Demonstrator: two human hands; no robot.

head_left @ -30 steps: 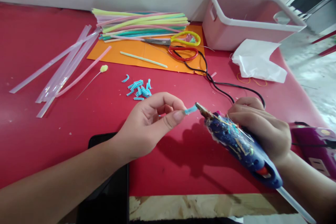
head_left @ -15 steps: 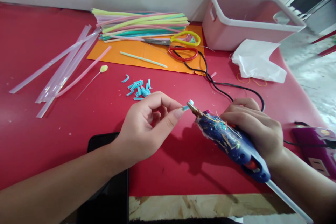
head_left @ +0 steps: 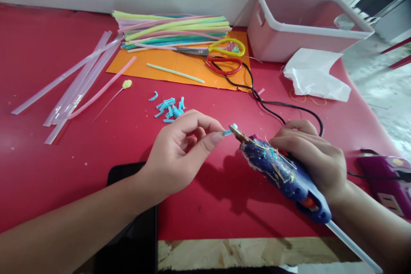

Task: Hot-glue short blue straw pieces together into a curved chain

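Note:
Between thumb and forefinger, my left hand point(head_left: 186, 154) pinches a small light-blue piece point(head_left: 228, 132) by one end. My right hand point(head_left: 313, 158) is wrapped round the handle of a blue glue gun point(head_left: 276, 167), whose metal nozzle touches or nearly touches the piece's far end. A translucent glue stick point(head_left: 351, 244) sticks out of the gun's back. Several cut blue pieces point(head_left: 171, 108) lie in a small pile behind my left hand. A yellow tuft on a thin wire point(head_left: 127, 84) rests further left.
Colourful fuzzy stems point(head_left: 176, 30) and yellow-and-red scissors point(head_left: 224, 66) lie on orange paper point(head_left: 128, 66). A pink bin point(head_left: 272, 43) stands at the back right. Clear glue sticks point(head_left: 64, 77) lie left, a black phone point(head_left: 131, 239) in front, a purple power strip point(head_left: 382, 180) right. A black cord crosses the table.
The blue piece and my left fingertips have shifted very slightly at the nozzle. My right hand still holds the glue gun in nearly the same place.

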